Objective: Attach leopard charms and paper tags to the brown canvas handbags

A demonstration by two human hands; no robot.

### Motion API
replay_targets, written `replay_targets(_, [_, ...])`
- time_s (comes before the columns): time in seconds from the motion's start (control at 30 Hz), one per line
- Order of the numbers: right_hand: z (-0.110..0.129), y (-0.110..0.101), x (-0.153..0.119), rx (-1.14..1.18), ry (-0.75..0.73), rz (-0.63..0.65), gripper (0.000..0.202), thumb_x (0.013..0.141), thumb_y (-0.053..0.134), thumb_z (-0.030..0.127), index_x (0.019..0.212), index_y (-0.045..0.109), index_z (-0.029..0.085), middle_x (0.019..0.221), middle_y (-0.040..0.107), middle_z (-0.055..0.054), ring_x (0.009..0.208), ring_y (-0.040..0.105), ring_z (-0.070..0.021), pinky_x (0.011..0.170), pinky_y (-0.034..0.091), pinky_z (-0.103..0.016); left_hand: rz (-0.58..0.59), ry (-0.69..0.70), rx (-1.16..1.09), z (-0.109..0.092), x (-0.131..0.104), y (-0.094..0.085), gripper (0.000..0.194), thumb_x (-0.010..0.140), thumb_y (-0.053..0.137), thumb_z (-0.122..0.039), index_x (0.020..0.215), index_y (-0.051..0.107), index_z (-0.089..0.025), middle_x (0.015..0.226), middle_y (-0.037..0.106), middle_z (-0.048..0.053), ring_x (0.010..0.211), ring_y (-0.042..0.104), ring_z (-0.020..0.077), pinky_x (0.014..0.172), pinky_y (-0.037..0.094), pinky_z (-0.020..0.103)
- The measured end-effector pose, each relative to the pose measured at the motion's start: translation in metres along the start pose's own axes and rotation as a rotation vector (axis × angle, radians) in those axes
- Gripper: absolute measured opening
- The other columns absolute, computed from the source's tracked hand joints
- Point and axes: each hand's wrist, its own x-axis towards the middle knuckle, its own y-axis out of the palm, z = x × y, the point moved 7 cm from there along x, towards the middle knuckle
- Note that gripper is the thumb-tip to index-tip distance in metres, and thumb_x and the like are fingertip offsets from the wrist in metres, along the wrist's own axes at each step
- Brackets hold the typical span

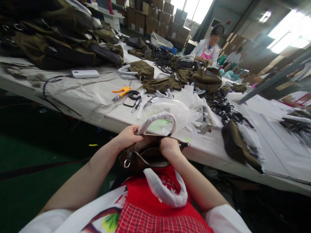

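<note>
A dark olive handbag is held open against the table's front edge, its zipped mouth facing up. Two handles wrapped in white stand out from it: one arches over the table, the other hangs over the red apron. My left hand grips the bag's rim at the left, thumb and fingers closed on it near the far handle's base. At the right side of the opening, my right hand reaches in with curled fingers; its fingertips are hidden inside the bag.
On the white table lie orange-handled pliers, a phone, a white power bank and clear plastic bags. Olive bags are piled at the left, others farther back. A person works across the table.
</note>
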Motion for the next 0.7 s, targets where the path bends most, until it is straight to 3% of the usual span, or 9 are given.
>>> replay_targets(0.07, [-0.003,-0.006,-0.004,-0.017,-0.023,-0.065,0.026,0.093,0.047,0.023,0.091,0.071,0.014,0.093,0.072,-0.015,0.087,0.069,-0.0256,0.077,0.049,-0.033,-0.016,-0.012,-0.015,0.002,0.000,0.001,0.035,0.055,0.075,-0.023,0.087,0.066,-0.012,0.073,0.070,0.002,0.067,0.066,0.0210,0.061,0.050,0.029])
replay_targets(0.17, [0.011,-0.011,-0.014,0.011,-0.219,-0.182,0.026,0.096,0.045,0.025,0.107,0.067,0.017,0.105,0.069,-0.013,0.094,0.066,-0.0239,0.082,0.048,-0.033,-0.016,-0.027,-0.057,0.003,0.001,0.009,0.038,0.055,0.076,-0.025,0.089,0.065,-0.012,0.068,0.068,0.001,0.062,0.064,0.0195,0.058,0.048,0.028])
replay_targets(0.27, [0.025,-0.004,-0.022,0.039,-0.427,-0.170,0.028,0.094,0.044,0.018,0.113,0.064,0.016,0.112,0.067,-0.011,0.101,0.063,-0.0216,0.088,0.047,-0.030,0.010,0.004,-0.053,-0.001,0.004,0.022,0.033,0.055,0.074,-0.023,0.085,0.065,-0.014,0.067,0.067,-0.001,0.062,0.063,0.0183,0.059,0.048,0.027])
replay_targets(0.37, [0.022,0.009,-0.021,0.036,-0.465,-0.116,0.025,0.092,0.046,0.017,0.103,0.068,0.015,0.104,0.069,-0.010,0.095,0.064,-0.0215,0.084,0.048,-0.030,-0.001,0.043,0.031,-0.002,0.008,0.029,0.028,0.055,0.069,-0.021,0.083,0.066,-0.015,0.065,0.066,-0.002,0.062,0.062,0.0179,0.059,0.047,0.026])
replay_targets(0.47, [0.018,0.022,-0.023,0.018,-0.480,-0.072,0.023,0.091,0.048,0.022,0.091,0.071,0.016,0.090,0.069,-0.011,0.085,0.064,-0.0222,0.076,0.049,-0.030,-0.066,0.045,0.138,0.007,0.015,0.022,0.027,0.056,0.066,-0.024,0.082,0.070,-0.015,0.070,0.070,0.000,0.068,0.065,0.0211,0.065,0.051,0.029])
replay_targets(0.57, [0.018,0.027,-0.027,0.031,-0.473,-0.072,0.022,0.092,0.049,0.023,0.093,0.070,0.016,0.089,0.069,-0.010,0.078,0.064,-0.0210,0.071,0.048,-0.030,-0.166,0.059,0.221,0.015,0.021,0.006,0.032,0.059,0.064,-0.029,0.085,0.075,-0.013,0.080,0.075,0.006,0.075,0.068,0.0249,0.070,0.053,0.032])
replay_targets(0.7, [0.026,0.017,-0.039,0.100,-0.558,-0.083,0.025,0.094,0.051,0.033,0.092,0.069,0.015,0.088,0.071,-0.008,0.078,0.065,-0.0196,0.072,0.047,-0.029,-0.205,0.071,0.271,0.018,0.023,-0.006,0.033,0.061,0.066,-0.031,0.088,0.076,-0.014,0.080,0.076,0.007,0.071,0.068,0.0247,0.064,0.053,0.030])
